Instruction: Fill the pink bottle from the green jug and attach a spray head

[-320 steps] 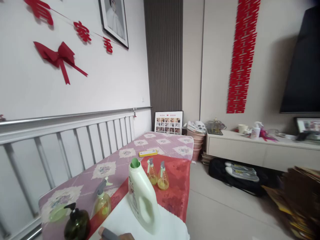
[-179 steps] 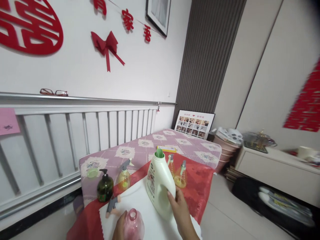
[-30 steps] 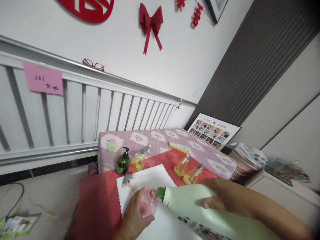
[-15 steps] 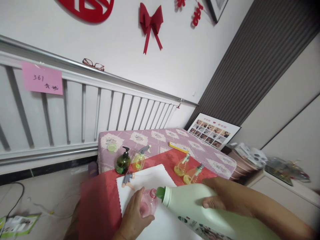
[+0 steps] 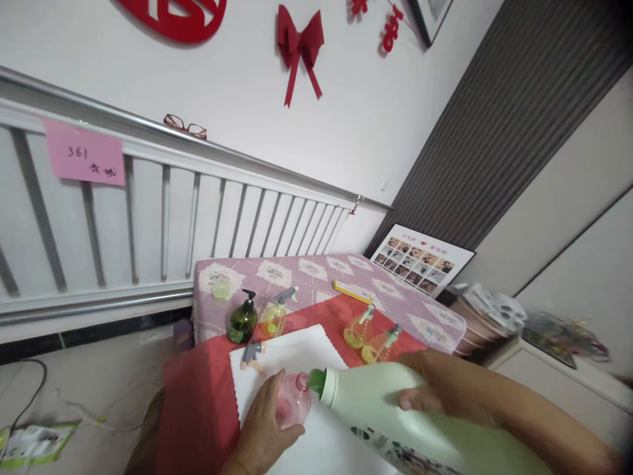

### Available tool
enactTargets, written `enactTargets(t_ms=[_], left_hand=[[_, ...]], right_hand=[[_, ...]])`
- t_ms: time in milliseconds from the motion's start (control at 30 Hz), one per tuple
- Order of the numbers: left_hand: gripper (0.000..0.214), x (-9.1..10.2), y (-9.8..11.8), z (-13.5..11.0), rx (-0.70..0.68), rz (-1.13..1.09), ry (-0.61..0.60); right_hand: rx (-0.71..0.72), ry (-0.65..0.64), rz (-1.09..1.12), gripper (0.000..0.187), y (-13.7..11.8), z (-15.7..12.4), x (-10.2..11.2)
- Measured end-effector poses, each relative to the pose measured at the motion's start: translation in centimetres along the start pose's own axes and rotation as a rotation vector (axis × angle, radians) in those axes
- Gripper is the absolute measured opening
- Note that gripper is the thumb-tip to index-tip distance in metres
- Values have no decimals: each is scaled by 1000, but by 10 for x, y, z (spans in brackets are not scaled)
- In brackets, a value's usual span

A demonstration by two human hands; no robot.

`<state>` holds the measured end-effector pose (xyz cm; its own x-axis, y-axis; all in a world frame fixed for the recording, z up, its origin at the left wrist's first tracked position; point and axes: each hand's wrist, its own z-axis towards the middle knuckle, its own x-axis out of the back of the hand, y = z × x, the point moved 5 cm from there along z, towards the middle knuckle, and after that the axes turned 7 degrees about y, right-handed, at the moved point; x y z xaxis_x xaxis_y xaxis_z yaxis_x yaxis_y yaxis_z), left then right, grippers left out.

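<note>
Can read "361" handwritten in black on a pink note (image 5: 85,153), far beyond the left hand (image 5: 267,422) and off to its left, with two smaller characters beneath. Can see a printed label with a dark green oval on the pale green jug (image 5: 376,396), below the right hand (image 5: 435,389), with lettering too small to read. Can spot a red heart between tiny characters on the photo board (image 5: 420,257), well beyond the right hand.

Curls the left hand about halfway around the pink bottle (image 5: 293,404), with fingers along the far side and thumb across the near side. Grips the jug from above with the right hand, pressing the thumb to the near wall. Brings the green spout (image 5: 317,380) up to the bottle's mouth, between both hands, touching or nearly so as far as this angle allows.

Shows the bottle as clear, rounded and narrow-necked, over the white mat (image 5: 341,435). Tips the jug almost flat, pointing toward the left hand
</note>
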<state>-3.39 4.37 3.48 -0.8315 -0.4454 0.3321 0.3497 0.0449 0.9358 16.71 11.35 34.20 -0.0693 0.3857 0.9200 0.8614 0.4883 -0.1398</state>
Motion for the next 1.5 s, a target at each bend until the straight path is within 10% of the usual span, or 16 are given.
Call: enactTargets(t_ms=[1500], left_hand=[[95, -1, 0, 0, 12, -2, -16]], right_hand=[[-52, -20, -9, 39, 3, 3, 0]])
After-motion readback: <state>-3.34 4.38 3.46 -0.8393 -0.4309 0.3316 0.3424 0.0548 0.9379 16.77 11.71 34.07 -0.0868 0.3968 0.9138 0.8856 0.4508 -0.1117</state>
